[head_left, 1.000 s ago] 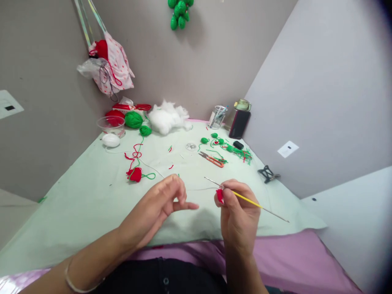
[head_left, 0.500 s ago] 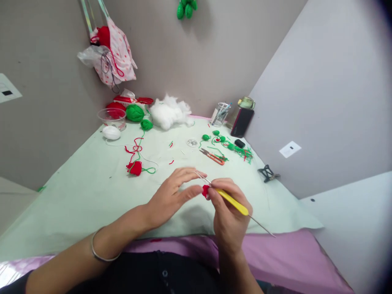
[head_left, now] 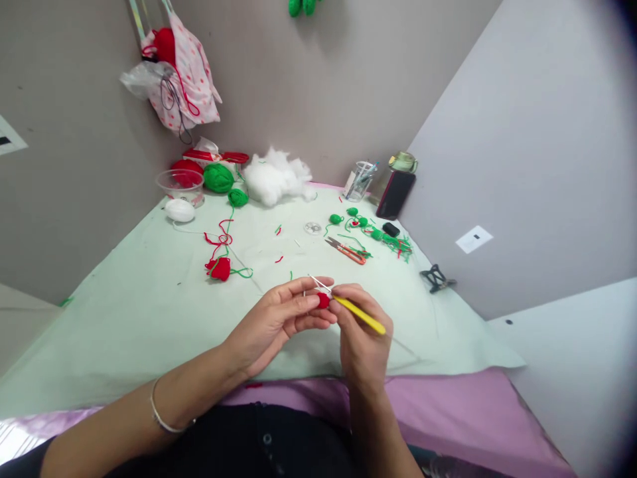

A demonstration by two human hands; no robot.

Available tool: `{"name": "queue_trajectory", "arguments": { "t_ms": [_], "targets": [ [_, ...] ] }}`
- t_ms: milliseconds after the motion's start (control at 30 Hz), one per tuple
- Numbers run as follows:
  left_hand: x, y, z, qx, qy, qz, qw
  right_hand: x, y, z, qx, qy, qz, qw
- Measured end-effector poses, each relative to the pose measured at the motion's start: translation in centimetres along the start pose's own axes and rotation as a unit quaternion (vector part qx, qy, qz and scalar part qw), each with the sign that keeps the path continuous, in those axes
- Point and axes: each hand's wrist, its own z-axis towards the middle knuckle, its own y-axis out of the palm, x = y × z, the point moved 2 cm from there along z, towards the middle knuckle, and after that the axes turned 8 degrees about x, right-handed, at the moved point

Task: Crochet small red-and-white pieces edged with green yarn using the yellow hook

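Between the thumb and fingers of my left hand (head_left: 281, 315) is a small red crocheted piece (head_left: 323, 301), with a bit of white yarn at its top. My right hand (head_left: 365, 332) is closed round the yellow handle of a crochet hook (head_left: 361, 315). The hook's thin metal tip points left, over the red piece, near my left index finger. White yarn runs by the fingers of my left hand. A second thin shaft sticks out behind the yellow handle, blurred.
Thread snips (head_left: 346, 250) lie beyond my hands, with small green crocheted pieces (head_left: 377, 234) to their right. A red yarn bundle (head_left: 219, 268) lies left. White stuffing (head_left: 276, 178), a green yarn ball (head_left: 217, 178), a plastic tub (head_left: 180, 189) and a phone (head_left: 396, 194) stand at the back.
My left hand has closed its fingers on the red piece, which was held at my right fingertips. My right hand and the hook have moved slightly left.
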Motion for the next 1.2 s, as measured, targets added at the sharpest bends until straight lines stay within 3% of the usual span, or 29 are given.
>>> {"name": "queue_trajectory", "arguments": {
  "t_ms": [233, 533, 1200],
  "targets": [
    [0.0, -0.1, -0.3, 0.022, 0.032, 0.042, 0.998, 0.6, 0.0, -0.1, 0.012, 0.07, 0.043, 0.997],
    [0.4, -0.3, -0.2, 0.046, 0.051, 0.057, 0.996, -0.4, 0.0, 0.0, -0.004, 0.0, 0.023, 1.0],
    [0.6, 0.0, -0.7, 0.023, 0.06, 0.05, 0.997, -0.8, 0.2, 0.4, -0.008, 0.043, 0.096, 0.994]
  ]
}}
